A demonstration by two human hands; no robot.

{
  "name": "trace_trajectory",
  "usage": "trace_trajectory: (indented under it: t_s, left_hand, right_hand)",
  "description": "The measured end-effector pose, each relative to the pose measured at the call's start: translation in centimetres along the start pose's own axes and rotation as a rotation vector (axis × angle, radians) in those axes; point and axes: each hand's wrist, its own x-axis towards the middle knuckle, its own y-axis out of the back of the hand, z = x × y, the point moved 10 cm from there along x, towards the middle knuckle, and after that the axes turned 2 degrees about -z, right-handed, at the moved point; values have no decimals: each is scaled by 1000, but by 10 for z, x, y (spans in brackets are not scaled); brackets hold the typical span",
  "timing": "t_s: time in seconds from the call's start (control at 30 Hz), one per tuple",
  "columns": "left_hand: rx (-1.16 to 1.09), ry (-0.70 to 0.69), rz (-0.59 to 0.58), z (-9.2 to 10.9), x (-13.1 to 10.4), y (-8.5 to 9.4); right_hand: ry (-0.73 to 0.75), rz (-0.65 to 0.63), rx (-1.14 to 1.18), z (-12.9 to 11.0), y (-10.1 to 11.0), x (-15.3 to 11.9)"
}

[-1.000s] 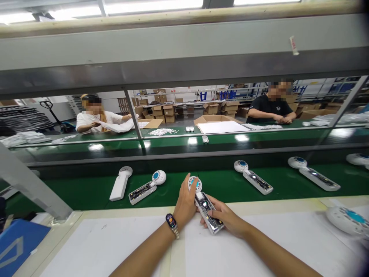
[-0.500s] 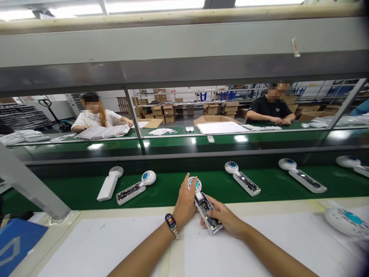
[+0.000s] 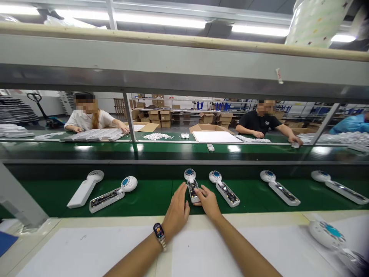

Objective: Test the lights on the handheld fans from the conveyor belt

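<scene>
A white handheld device (image 3: 192, 191) with a round blue-centred head and exposed circuit board lies on the green belt (image 3: 161, 192). My right hand (image 3: 210, 202) grips its lower end between thumb and fingers. Just left of it is my left hand (image 3: 176, 211), fingers extended and thumb apart, holding nothing; a watch is on that wrist. Close by on the right rests another open device (image 3: 227, 193). To the left lie one more with its board showing (image 3: 108, 199) and a closed white one (image 3: 83, 193).
More open devices (image 3: 281, 192) (image 3: 343, 190) lie on the belt to the right. A device (image 3: 327, 234) sits on the bench at right. White sheets (image 3: 138, 234) cover the bench. A metal post (image 3: 24, 196) stands at left; two people work beyond the belt.
The device and both hands have moved forward from above the belt's near edge onto the belt. My left hand has let go of the device's head. The neighbouring devices appear shifted left.
</scene>
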Motion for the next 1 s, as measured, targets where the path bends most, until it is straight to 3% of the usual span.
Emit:
trace_trajectory:
  t_s: [0.1, 0.17, 0.3, 0.4, 0.47, 0.57, 0.7, 0.87, 1.0]
  left_hand:
    - [1, -154, -161, 19, -2, -13]
    - [17, -184, -236, 23, -5, -19]
    - [53, -141, -210, 17, -5, -19]
    - [78, -129, -173, 14, -5, -16]
    - [74, -143, -137, 16, -4, -13]
    - [47, -168, -73, 20, -3, -6]
    - [40, -113, -5, 14, -3, 0]
    - [36, 10, 64, -2, -3, 6]
    - [30, 30, 43, -5, -2, 6]
  right_hand:
    - [45, 143, -157, -6, 14, 8]
    - [78, 251, -265, -13, 35, 6]
    - [44, 456, -432, -19, 96, 0]
    - [-42, 448, -508, -8, 119, 4]
    - [-79, 365, -536, 2, 114, 10]
    - [-61, 240, -541, 6, 90, 14]
    - [-15, 174, -433, 0, 62, 7]
    - [-42, 53, -114, -4, 29, -20]
    - [-170, -245, 306, -1, -14, -52]
